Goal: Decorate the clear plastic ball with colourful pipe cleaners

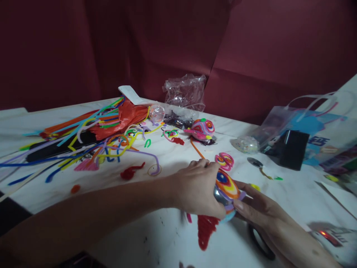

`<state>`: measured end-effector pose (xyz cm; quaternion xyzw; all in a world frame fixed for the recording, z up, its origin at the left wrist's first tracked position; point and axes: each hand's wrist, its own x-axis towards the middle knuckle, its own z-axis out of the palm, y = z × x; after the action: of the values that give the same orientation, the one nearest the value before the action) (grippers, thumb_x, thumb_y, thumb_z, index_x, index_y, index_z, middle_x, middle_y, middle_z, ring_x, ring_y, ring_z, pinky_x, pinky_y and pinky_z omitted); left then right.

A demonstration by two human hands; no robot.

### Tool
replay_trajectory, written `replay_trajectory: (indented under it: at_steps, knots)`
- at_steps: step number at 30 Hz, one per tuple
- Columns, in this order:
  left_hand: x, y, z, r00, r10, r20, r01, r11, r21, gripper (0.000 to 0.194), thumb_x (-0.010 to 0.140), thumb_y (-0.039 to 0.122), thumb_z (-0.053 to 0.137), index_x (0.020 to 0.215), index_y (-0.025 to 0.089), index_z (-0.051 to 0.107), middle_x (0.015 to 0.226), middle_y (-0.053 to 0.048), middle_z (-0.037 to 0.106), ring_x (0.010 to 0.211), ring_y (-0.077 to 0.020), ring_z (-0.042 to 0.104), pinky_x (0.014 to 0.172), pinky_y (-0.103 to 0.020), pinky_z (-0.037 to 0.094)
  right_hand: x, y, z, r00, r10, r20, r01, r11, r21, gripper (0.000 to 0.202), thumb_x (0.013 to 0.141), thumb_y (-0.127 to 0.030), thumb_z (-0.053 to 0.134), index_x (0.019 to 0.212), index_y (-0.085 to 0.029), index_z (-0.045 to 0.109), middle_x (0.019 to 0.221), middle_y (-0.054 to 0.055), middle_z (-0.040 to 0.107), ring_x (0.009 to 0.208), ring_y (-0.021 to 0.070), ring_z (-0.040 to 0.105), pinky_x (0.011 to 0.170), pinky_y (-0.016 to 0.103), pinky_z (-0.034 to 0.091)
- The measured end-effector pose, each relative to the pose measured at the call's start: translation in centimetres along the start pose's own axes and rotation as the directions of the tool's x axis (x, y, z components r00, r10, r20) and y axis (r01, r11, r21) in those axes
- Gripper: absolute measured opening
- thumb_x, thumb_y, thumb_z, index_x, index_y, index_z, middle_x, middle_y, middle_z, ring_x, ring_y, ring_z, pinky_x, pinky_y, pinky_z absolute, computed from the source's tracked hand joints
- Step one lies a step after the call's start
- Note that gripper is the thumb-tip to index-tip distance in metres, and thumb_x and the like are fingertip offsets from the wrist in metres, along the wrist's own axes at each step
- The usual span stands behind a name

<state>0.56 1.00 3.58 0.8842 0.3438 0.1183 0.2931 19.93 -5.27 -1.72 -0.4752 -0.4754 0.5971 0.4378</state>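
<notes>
Between my two hands is a pipe-cleaner-covered ball (pixel 231 188), with a blue-centred eye in orange, yellow and white rings and a bare shiny patch beneath. My left hand (pixel 196 190) wraps over its left side, hiding much of it. My right hand (pixel 255 206) pinches the right edge, where a lilac pipe cleaner (pixel 242 195) sticks out. A red fuzzy fin-shaped piece (pixel 206 230) hangs below, close to my left thumb. Just beyond the ball lies a pink coiled pipe-cleaner piece (pixel 224 161). Partly under my right forearm is a black-rimmed ring (pixel 260 242), perhaps scissor handles.
Loose pipe cleaners (pixel 92 128) spread from a red plastic wrapper (pixel 134 115). Further back are another decorated ball (pixel 202 129), a clear ball (pixel 157 113) and crinkled clear bags (pixel 184 91). On the right stand a black box (pixel 294 149) and a printed bag (pixel 318 126).
</notes>
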Motion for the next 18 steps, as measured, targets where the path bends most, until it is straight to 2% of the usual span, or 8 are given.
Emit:
replay_trajectory:
  at_steps: [4, 9, 14, 16, 18]
  knots:
    - [0.2, -0.2, -0.1, 1.000, 0.003, -0.021, -0.004, 0.999, -0.050, 0.059, 0.061, 0.040, 0.064, 0.113, 0.018, 0.046, 0.114, -0.011, 0.051, 0.110, -0.0320, 0.047, 0.090, -0.044, 0.043, 0.2, -0.3, 0.3, 1.000, 0.012, -0.018, -0.012, 0.999, -0.040, 0.062, 0.086, -0.047, 0.070, 0.132, -0.023, 0.036, 0.121, 0.009, 0.056, 0.110, 0.0286, 0.050, 0.089, 0.037, 0.042]
    - [0.1, -0.6, -0.3, 0.998, -0.047, -0.029, 0.043, 0.993, -0.111, 0.059, 0.059, 0.038, 0.066, 0.111, 0.017, 0.048, 0.110, -0.010, 0.052, 0.107, -0.0304, 0.049, 0.087, -0.042, 0.044, -0.1, -0.5, 0.5, 1.000, 0.015, 0.026, -0.015, 1.000, -0.017, 0.058, 0.086, -0.044, 0.070, 0.131, -0.022, 0.040, 0.124, 0.007, 0.054, 0.115, 0.0285, 0.046, 0.097, 0.039, 0.038]
    - [0.0, -1.4, -0.7, 0.997, -0.082, -0.009, 0.079, 0.977, -0.196, 0.059, 0.059, 0.039, 0.068, 0.111, 0.019, 0.050, 0.108, -0.008, 0.056, 0.102, -0.0286, 0.053, 0.084, -0.040, 0.045, -0.4, -0.4, 0.3, 0.997, -0.003, 0.075, 0.002, 1.000, 0.011, 0.049, 0.093, -0.057, 0.051, 0.130, -0.027, 0.043, 0.132, 0.006, 0.047, 0.120, 0.0309, 0.039, 0.098, 0.045, 0.038]
    - [0.0, -1.6, -0.8, 0.997, -0.080, -0.008, 0.076, 0.970, -0.230, 0.060, 0.061, 0.037, 0.069, 0.114, 0.018, 0.049, 0.110, -0.008, 0.057, 0.104, -0.0280, 0.053, 0.086, -0.039, 0.044, -0.7, -0.2, -0.5, 1.000, -0.021, -0.003, 0.021, 0.998, -0.061, 0.050, 0.090, -0.062, 0.051, 0.127, -0.028, 0.047, 0.127, 0.007, 0.052, 0.115, 0.0328, 0.045, 0.095, 0.048, 0.041]
    - [-0.1, -1.7, -0.8, 0.997, -0.072, -0.016, 0.065, 0.965, -0.253, 0.062, 0.062, 0.035, 0.069, 0.118, 0.017, 0.048, 0.114, -0.009, 0.056, 0.107, -0.0276, 0.052, 0.089, -0.039, 0.043, -1.2, 0.0, -2.4, 0.978, -0.086, -0.189, 0.039, 0.970, -0.239, 0.055, 0.079, -0.066, 0.062, 0.117, -0.028, 0.055, 0.114, 0.008, 0.061, 0.103, 0.0343, 0.054, 0.089, 0.048, 0.046]
